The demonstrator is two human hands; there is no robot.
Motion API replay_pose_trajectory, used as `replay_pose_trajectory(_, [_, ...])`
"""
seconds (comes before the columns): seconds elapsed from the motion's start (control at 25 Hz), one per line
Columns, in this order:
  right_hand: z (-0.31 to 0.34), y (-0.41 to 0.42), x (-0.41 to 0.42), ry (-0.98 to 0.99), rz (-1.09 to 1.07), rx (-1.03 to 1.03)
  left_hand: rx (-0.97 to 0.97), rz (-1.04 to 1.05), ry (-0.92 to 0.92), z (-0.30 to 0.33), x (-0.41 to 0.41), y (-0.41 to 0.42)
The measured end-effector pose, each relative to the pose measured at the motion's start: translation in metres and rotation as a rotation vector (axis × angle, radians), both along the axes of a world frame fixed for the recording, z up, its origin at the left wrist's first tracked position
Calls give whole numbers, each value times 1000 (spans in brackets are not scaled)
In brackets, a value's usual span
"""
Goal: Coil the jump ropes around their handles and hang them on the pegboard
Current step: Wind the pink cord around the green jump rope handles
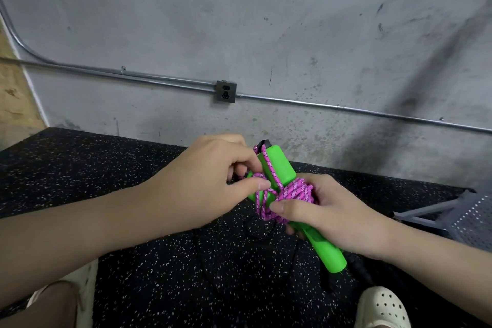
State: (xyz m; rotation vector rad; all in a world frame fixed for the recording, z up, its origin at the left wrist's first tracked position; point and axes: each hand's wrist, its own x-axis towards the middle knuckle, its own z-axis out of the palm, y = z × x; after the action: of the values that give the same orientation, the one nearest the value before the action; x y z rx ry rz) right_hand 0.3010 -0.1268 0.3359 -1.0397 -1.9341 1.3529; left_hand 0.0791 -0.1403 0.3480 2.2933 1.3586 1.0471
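both hands up over the speckled black floor (159, 261). r hand (330, 218) grips green handles (277, 165) w/ pink rope (290, 192) coiled round them, thumb on the coil. l hand (210, 176) fingers pinch a loose rope loop beside the handles.

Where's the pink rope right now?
In the head view, the pink rope sits just right of centre, coiled around the green handles, between the left hand pinching a strand and the right hand gripping the bundle, above the speckled floor.
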Motion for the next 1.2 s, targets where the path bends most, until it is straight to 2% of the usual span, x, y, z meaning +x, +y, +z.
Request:
replay_pose_trajectory(0.36, [1, 7, -3, -29, -42, -106, -230, 56, -99, 1, 2, 0])
replay_pose_trajectory(0.52, [13, 4, -2, 30, 4, -320, -270, 123, -178, 4, -3, 5])
replay_pose_trajectory(0.6, [9, 17, -8, -45, -12, -400, -242, 173, -229, 2, -7, 10])
replay_pose_trajectory(0.64, [-1, 23, -1, -83, 51, -354, -247, 198, -292, 1, -9, 13])
replay_pose_trajectory(0.72, [-21, 45, 10, -104, 10, -265, -277, 232, -451, -2, -11, 18])
replay_pose_trajectory(0.8, [-26, 47, 6, -147, 32, -255, -300, 253, -522, -6, -12, 23])
replay_pose_trajectory(0.84, [-17, 38, 1, -137, 68, -296, -306, 255, -525, -7, -12, 24])
replay_pose_trajectory(0.92, [0, 26, -4, 59, 60, -471, -330, 196, -527, -9, -13, 24])
replay_pose_trajectory(0.96, [7, 20, -4, 88, 49, -492, -351, 135, -530, -9, -15, 23])
replay_pose_trajectory(1.08, [9, 15, 1, 75, 43, -423, -383, -21, -490, -10, -18, 19])
replay_pose_trajectory(1.2, [8, 10, 2, 36, 14, -430, -387, -82, -330, -10, -16, 18])
